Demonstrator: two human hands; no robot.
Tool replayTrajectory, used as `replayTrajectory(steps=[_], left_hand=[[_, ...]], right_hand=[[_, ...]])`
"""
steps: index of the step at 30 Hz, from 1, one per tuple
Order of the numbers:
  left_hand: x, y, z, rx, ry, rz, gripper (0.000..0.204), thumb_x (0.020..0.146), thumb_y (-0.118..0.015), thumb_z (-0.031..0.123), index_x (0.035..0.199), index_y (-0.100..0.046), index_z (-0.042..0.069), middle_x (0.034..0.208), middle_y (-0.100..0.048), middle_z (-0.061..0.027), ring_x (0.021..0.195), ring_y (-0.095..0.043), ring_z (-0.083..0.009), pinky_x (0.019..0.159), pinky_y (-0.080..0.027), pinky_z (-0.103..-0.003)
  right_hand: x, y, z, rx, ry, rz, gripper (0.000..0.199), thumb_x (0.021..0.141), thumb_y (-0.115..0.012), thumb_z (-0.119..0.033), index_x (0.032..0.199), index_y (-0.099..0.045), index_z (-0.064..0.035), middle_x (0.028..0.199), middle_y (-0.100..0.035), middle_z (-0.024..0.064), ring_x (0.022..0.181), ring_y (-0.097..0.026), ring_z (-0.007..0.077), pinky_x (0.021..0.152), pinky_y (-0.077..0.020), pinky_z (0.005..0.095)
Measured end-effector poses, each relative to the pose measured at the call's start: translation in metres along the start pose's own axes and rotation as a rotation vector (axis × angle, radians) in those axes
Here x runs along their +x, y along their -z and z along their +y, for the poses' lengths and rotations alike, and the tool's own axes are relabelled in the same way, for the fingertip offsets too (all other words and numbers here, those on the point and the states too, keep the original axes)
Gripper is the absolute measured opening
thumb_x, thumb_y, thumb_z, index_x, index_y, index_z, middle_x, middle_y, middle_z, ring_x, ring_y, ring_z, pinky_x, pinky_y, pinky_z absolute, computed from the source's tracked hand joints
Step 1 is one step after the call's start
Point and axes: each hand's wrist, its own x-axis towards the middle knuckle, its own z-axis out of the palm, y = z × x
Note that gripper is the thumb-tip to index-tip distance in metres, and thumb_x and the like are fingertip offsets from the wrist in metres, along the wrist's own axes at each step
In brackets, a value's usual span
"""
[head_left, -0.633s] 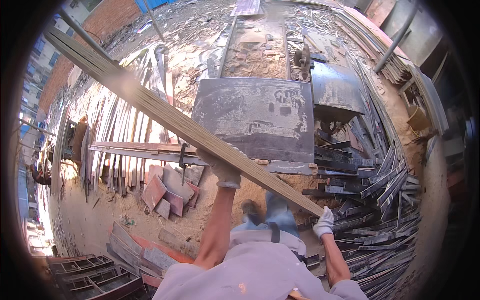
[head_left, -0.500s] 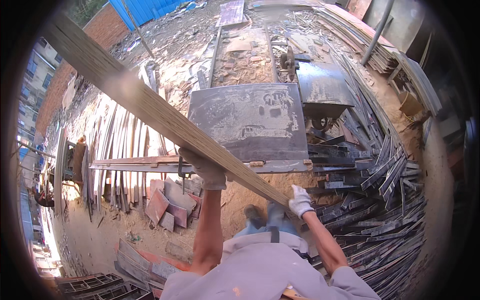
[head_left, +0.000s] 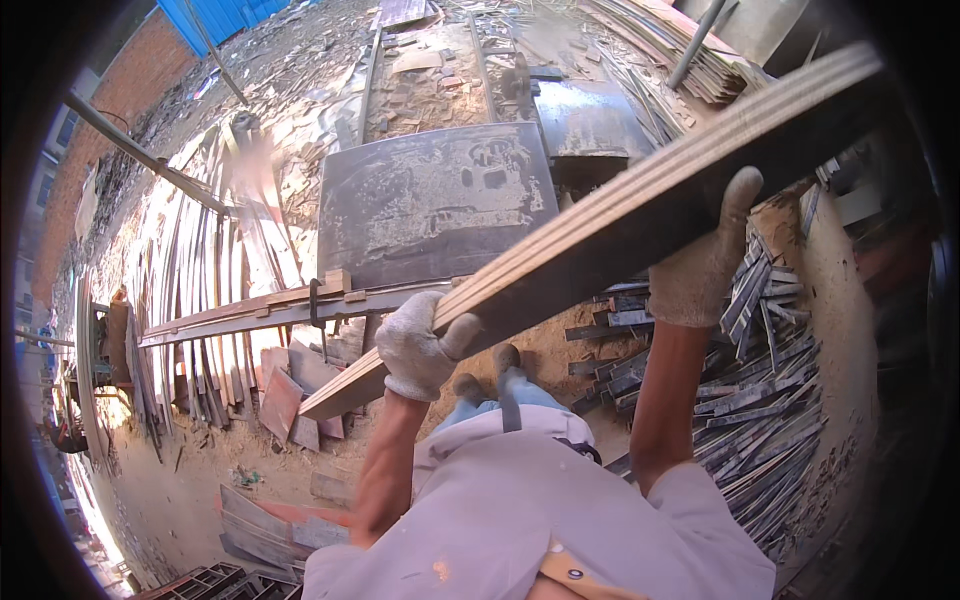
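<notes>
we hold the long black-faced plywood piece raised, before the near right corner of the scuffed dark worktop; it is lifted, not yet put down. our grey-gloved left hand pinches it; our grey-gloved right hand supports it, fingers hidden, closure we cannot tell.

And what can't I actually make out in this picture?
All in the head view:
Right hand: most fingers hidden behind the held boards.
Boards: layers too fine to count surely.
Shiny-topped stand: lower part partly hidden by the boards.
Wood strips: some far ends blurred by a hazy patch.
Dark frames: cut off by the lower edge.
</notes>
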Motion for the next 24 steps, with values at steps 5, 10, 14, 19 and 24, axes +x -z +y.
replayTrajectory(steps=[5,10,14,19,24], left_hand=[[0.008,-0.034,0.004,0.221,-0.084,-0.31,0.061,0.082,-0.076,0.067,0.086,-0.073,0.006,0.074,-0.068,-0.0122,0.067,-0.07,-0.0321,0.062,-0.054,-0.043],[0.048,-0.076,-0.006,0.192,-0.228,-0.62,0.073,0.081,-0.074,0.068,0.12,-0.065,0.007,0.105,-0.07,-0.0158,0.101,-0.068,-0.0336,0.089,-0.053,-0.047],[0.098,-0.061,-0.069,0.413,-0.008,-0.866,0.079,0.081,-0.072,0.07,0.131,-0.064,0.01,0.11,-0.068,-0.0141,0.105,-0.065,-0.0331,0.097,-0.049,-0.047],[0.141,-0.132,-0.113,0.28,0.026,-0.893,0.062,0.087,-0.072,0.058,0.134,-0.066,0.017,0.11,-0.065,-0.0136,0.111,-0.061,-0.0344,0.098,-0.048,-0.047],[0.156,-0.225,-0.107,0.216,0.074,-0.905,0.059,0.088,-0.07,0.057,0.131,-0.069,0.017,0.11,-0.065,-0.0147,0.112,-0.061,-0.0342,0.099,-0.046,-0.047]], right_hand=[[-0.014,0.125,0.028,-0.032,-0.061,0.455,0.075,0.092,-0.069,-0.063,0.139,-0.058,-0.005,0.125,-0.067,0.0125,0.111,-0.066,0.0296,0.1,-0.0545,0.0474],[0.014,0.215,0.037,-0.156,-0.088,0.77,0.074,0.097,-0.06,-0.066,0.14,-0.059,-0.0052,0.128,-0.068,0.0136,0.112,-0.066,0.0302,0.099,-0.0548,0.0474],[0.088,0.284,0.01,-0.169,-0.09,0.877,0.071,0.107,-0.043,-0.058,0.151,-0.049,-0.0025,0.155,-0.05,0.0177,0.141,-0.046,0.037,0.12,-0.0339,0.0537],[0.184,0.43,-0.032,-0.287,-0.152,0.951,0.066,0.108,-0.045,-0.054,0.153,-0.047,-0.0061,0.158,-0.046,0.0165,0.145,-0.041,0.0319,0.126,-0.0235,0.0449],[0.245,0.51,-0.059,-0.401,-0.256,0.883,0.051,0.11,-0.043,-0.034,0.156,-0.047,-0.0108,0.155,-0.052,0.0136,0.136,-0.052,0.031,0.116,-0.0431,0.0444]])
